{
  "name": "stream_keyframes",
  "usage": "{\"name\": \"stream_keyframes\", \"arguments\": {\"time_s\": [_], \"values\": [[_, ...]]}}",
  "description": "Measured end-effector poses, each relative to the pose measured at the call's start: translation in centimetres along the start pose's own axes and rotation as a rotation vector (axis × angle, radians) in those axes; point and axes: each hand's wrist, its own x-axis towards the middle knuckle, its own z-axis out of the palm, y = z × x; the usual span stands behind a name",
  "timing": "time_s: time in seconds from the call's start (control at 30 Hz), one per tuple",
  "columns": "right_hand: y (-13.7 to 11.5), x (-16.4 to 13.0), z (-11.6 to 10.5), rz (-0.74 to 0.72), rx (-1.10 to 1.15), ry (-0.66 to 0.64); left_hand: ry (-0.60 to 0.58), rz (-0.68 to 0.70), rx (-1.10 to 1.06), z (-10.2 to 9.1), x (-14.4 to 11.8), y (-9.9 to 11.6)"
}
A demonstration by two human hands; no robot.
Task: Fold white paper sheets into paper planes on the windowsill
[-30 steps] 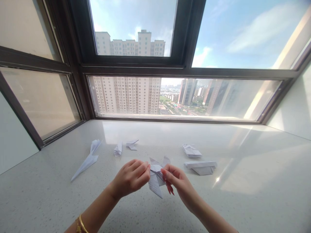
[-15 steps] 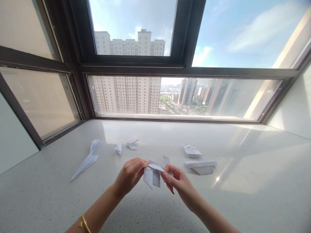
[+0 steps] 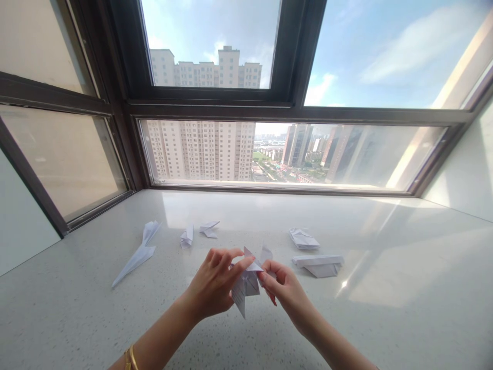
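A small folded white paper piece (image 3: 246, 281) with pointed flaps is held in the air just above the speckled white counter (image 3: 69, 313). My left hand (image 3: 215, 283) pinches its left flap between thumb and fingers. My right hand (image 3: 284, 289) grips its right side, the fingers curled under it. Both hands meet near the middle of the view, close to the counter's front.
Other folded paper pieces lie on the counter: a long paper plane (image 3: 137, 253) at left, two small folds (image 3: 187, 236) (image 3: 210, 228) behind my hands, and two flat folds (image 3: 303, 238) (image 3: 319, 265) at right. A dark-framed window (image 3: 292, 113) runs along the back.
The paper piece has been turned and refolded between my fingers. My left hand has shifted slightly right and up, its fingers now spread over the left flap.
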Motion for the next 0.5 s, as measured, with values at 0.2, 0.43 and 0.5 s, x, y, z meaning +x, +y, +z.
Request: {"name": "stream_keyframes", "arguments": {"time_s": [0.2, 0.43, 0.5], "values": [[-0.01, -0.13, 0.24, 0.018, -0.031, 0.008, 0.055, 0.038, -0.029, 0.04, 0.11, 0.28], [-0.52, -0.41, -0.05, 0.007, 0.025, -0.068, 0.035, 0.044, -0.148, -0.22, -0.01, -0.48], [-0.79, -0.4, -0.05, 0.003, 0.059, -0.067, 0.088, 0.057, -0.116, -0.41, -0.04, -0.7]]}}
